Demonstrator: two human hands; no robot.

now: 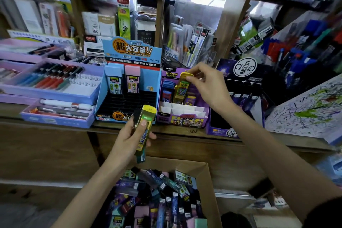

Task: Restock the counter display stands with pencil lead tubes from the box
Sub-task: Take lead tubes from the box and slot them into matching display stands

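Gently, we should seat the yellow lead tube (182,89), pinched in our right grip (207,83), upright in the purple stand (185,119); left grip (127,135) clasps a spare tube (145,122).

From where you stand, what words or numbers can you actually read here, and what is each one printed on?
"超大容量!!", "1=10", "24PCS": header of the blue display stand.
"ULTRAMAN HEROES": back card of the purple display stand.
"巨蟹": round badge on the dark display stand.
"G-5": tall green pack behind.
Too blurred: labels on the lower yellow tube, the upper yellow tube, and the cardboard box's tubes.
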